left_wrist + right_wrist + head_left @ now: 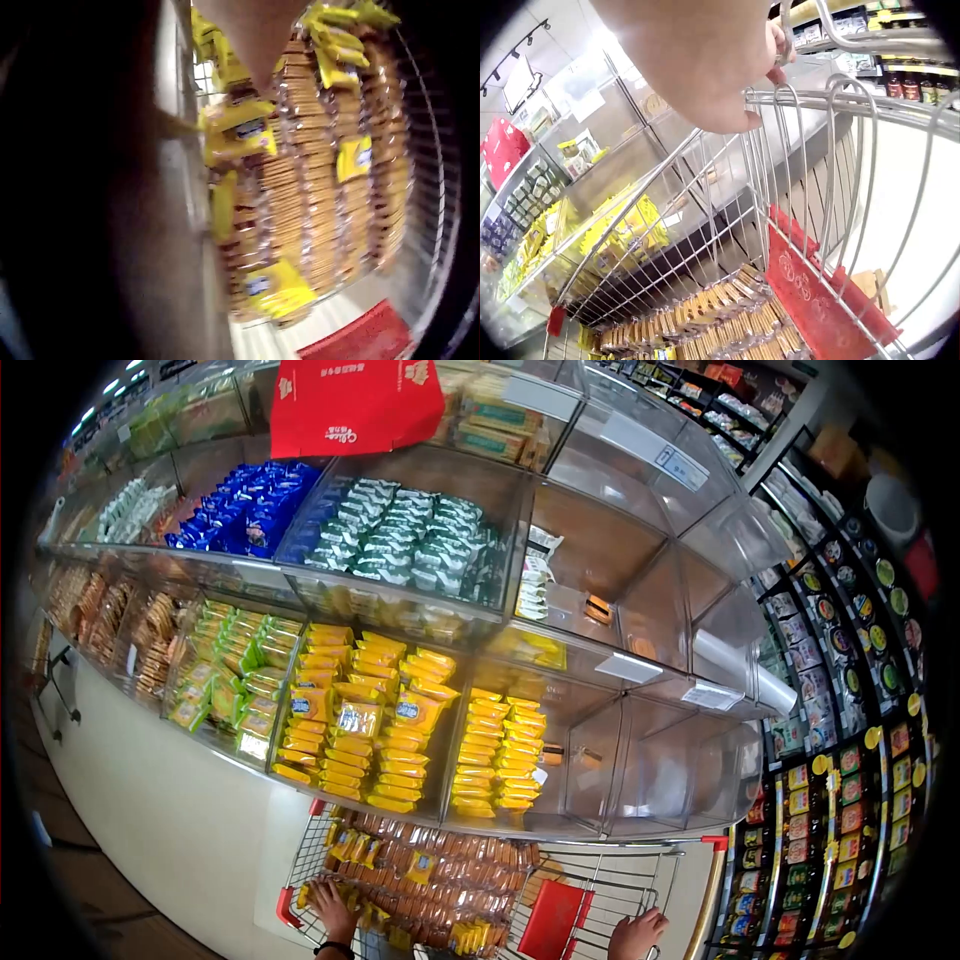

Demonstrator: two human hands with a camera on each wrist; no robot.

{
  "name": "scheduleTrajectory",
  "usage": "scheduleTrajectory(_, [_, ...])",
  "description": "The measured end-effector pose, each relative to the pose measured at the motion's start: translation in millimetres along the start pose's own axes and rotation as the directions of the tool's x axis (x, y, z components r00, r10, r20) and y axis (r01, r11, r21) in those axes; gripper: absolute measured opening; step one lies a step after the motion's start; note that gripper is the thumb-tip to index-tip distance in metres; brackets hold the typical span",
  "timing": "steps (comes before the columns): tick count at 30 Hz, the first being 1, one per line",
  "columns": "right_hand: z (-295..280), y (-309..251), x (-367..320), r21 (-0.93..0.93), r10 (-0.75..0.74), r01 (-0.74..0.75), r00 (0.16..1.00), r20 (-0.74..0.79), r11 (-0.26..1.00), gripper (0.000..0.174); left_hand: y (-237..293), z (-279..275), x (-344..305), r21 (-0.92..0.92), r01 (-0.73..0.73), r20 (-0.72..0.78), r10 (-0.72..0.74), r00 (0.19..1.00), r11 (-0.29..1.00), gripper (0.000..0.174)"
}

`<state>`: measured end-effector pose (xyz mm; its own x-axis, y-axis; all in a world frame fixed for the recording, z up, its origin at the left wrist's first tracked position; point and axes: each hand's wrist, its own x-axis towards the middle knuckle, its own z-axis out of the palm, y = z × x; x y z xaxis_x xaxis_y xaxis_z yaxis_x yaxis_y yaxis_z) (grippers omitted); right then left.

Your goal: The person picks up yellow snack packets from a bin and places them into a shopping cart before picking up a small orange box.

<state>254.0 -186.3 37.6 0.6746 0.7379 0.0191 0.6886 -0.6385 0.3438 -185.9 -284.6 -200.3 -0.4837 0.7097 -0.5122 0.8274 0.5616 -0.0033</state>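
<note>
My left hand [332,910] is inside the shopping cart at its left side, fingers spread over small yellow packets [238,131]. In the left wrist view, part of that hand hangs at the top, close above the packets, and its fingertips are hidden. Beneath lie rows of brown biscuits in clear wrappers [440,870], with a few yellow packets scattered on top. My right hand [638,935] grips the metal rim of the shopping cart [810,96] at the right, thumb and fingers curled round the wire.
Clear display bins [600,800] stand just beyond the cart. They hold stacked yellow packets [385,710], green packets [235,670], dark green packets [405,540] and blue packets [240,505]. A red panel [553,922] hangs in the cart. Stocked shelves [830,800] line the right.
</note>
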Motion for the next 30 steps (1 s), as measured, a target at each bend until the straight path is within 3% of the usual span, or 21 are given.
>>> scheduleTrajectory(2, [-0.4,-2.0,5.2,0.009,0.015,-0.016,1.0,0.021,1.0,0.052,-7.0,34.5,9.4,0.139,0.01,-0.32,0.035,0.947,0.99,0.094])
scheduleTrajectory(3, [-5.5,-4.9,3.6,0.028,0.0,0.0,1.0,-0.006,1.0,0.048,0.0,11.1,7.6,-0.017,0.059,-0.161,-0.061,0.985,0.998,0.085])
scheduleTrajectory(4, [-6.6,-6.8,4.6,0.026,0.01,-0.01,1.0,0.004,1.0,0.047,-6.7,21.8,14.1,0.079,0.09,-0.222,-0.071,0.972,0.993,0.077])
scheduleTrajectory(6, [-6.1,-8.2,3.5,0.023,0.031,-0.032,0.999,0.036,0.999,0.046,-23.5,28.1,23.1,-0.069,0.06,-0.163,-0.071,0.984,0.996,0.068])
scheduleTrajectory(9, [-3.6,-7.7,5.9,0.026,0.019,-0.02,1.0,0.021,0.999,0.043,-12.5,-1.1,11.5,-0.008,-0.024,-0.182,0.022,0.983,1.0,0.062])
scheduleTrajectory(12, [-11.7,-8.2,7.8,0.05,0.007,-0.01,0.998,0.057,0.999,0.042,-18.7,23.0,20.6,0.33,-0.04,-0.451,0.195,0.871,0.943,0.064])
scheduleTrajectory(13, [-9.9,-7.0,8.3,0.044,-0.012,0.011,0.999,0.03,0.999,0.041,-17.8,23.5,19.1,0.307,-0.043,-0.351,0.155,0.923,0.951,0.07])
scheduleTrajectory(17, [-1.4,-3.9,7.7,0.037,-0.048,0.049,0.998,-0.033,0.998,0.04,-5.6,22.6,16.9,0.147,-0.212,-0.084,0.225,0.971,0.966,0.093])
scheduleTrajectory(20, [-0.9,-4.8,6.7,0.047,-0.029,0.029,0.999,-0.018,0.998,0.039,6.9,19.6,12.4,0.4,-0.351,0.04,0.366,0.93,0.847,0.092])
scheduleTrajectory(21, [-2.3,-5.1,8.3,0.05,-0.018,0.019,1.0,-0.013,0.999,0.039,9.4,23.0,16.2,0.428,-0.36,0.132,0.337,0.932,0.829,0.09])
scheduleTrajectory(24, [-6.9,-6.8,7.3,0.012,-0.004,0.004,1.0,-0.004,1.0,0.04,7.2,29.0,24.3,0.411,-0.315,0.192,0.257,0.947,0.855,0.087])
scheduleTrajectory(28, [-9.0,-8.4,5.2,0.022,0.017,-0.018,0.999,0.035,1.0,0.043,0.3,50.6,35.1,0.312,-0.341,0.143,0.311,0.94,0.887,0.08])
scheduleTrajectory(29, [-8.7,-7.9,5.7,0.007,0.015,-0.015,0.999,0.031,1.0,0.044,-3.1,60.4,37.8,0.274,-0.335,0.037,0.338,0.94,0.901,0.065])
scheduleTrajectory(30, [-8.1,-8.0,6.4,-0.007,0.011,-0.011,1.0,0.026,1.0,0.044,-5.7,56.7,37.4,0.235,-0.348,0.091,0.336,0.937,0.907,0.06])
